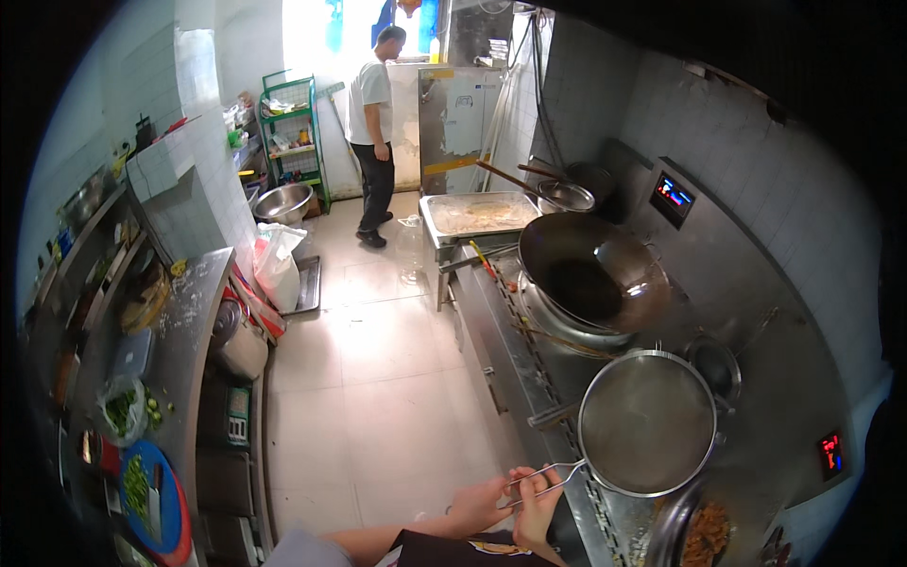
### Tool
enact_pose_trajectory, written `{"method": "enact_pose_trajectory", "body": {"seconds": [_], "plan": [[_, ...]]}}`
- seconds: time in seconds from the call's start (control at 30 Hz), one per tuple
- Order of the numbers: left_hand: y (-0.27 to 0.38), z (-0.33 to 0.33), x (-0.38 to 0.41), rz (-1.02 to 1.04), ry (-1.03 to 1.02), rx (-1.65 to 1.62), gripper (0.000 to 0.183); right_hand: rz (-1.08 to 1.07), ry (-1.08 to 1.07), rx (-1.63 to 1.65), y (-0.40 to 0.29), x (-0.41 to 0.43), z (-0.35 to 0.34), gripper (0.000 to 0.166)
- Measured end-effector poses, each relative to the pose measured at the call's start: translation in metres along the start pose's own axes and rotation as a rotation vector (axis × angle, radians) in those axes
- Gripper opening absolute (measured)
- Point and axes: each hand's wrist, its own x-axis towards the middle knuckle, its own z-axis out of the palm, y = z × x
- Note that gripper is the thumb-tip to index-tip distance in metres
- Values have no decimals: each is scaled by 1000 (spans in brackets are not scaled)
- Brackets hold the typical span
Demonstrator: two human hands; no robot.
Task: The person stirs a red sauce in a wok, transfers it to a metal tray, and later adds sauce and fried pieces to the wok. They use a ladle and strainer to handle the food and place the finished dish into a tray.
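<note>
A large round fine-mesh strainer (648,422) with a metal rim hangs over the stainless steel stove top. Its looped wire handle (567,466) points towards me. My right hand (540,502) is closed around the handle. My left hand (483,504) meets it at the handle's end, with its fingers on the wire. Beyond the strainer, a big dark wok (594,273) sits tilted on a burner ring, with no food visible in it. Closer to me, a second wok (669,528) contains chopped orange-brown food (708,533).
A metal tray (482,214) and a long-handled pan (565,195) stand past the wok. At left, a counter (202,312) carries a blue chopping board (170,496) with cut greens and a cleaver (154,503). A person (371,135) stands at the far end, near a plastic bottle (411,251).
</note>
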Motion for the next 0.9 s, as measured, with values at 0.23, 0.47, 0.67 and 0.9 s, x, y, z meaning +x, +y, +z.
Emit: {"method": "enact_pose_trajectory", "body": {"seconds": [0.23, 0.47, 0.67, 0.9], "plan": [[-19, -89, 97, 232, -279, -110, 66, -254, 54, -54, -1, 134, 76, 29], [-187, -159, 183, -113, -235, -138, 52, -175, 29, -161, -31, 346, 119, 21], [-335, -228, 195, -746, -30, 117, 47, -211, -44, -75, -34, 631, 196, 18], [-368, -259, 208, -1006, 518, -156, 35, -73, 117, -356, 29, 943, 205, 27]]}}
